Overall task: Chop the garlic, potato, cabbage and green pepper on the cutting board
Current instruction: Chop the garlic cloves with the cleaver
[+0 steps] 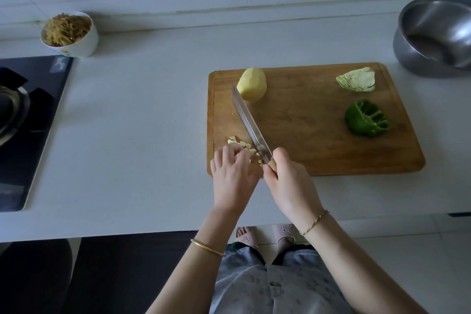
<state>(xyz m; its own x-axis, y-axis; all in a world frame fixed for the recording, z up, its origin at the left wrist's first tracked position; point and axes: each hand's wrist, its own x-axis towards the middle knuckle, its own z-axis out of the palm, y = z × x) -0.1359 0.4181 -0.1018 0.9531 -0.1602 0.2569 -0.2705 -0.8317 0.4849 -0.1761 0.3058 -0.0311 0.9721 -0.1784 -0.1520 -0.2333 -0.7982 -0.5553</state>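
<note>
Garlic slices (242,146) at cutting board (305,135) near-left edge, knife (248,122) alongside

The cutting board (318,140) is showing matt brown wood with a fine grain. The knife (248,122) is gleaming with a polished metal blade and is showing a pale wooden handle. The metal bowl (433,33) is shining like brushed steel. The counter (140,122) is looking smooth, pale and matt, and the stove top (43,109) is glinting like glossy black glass. The green pepper (356,125) is glistening, while the peeled potato (252,84) is looking smooth and dull.
</note>
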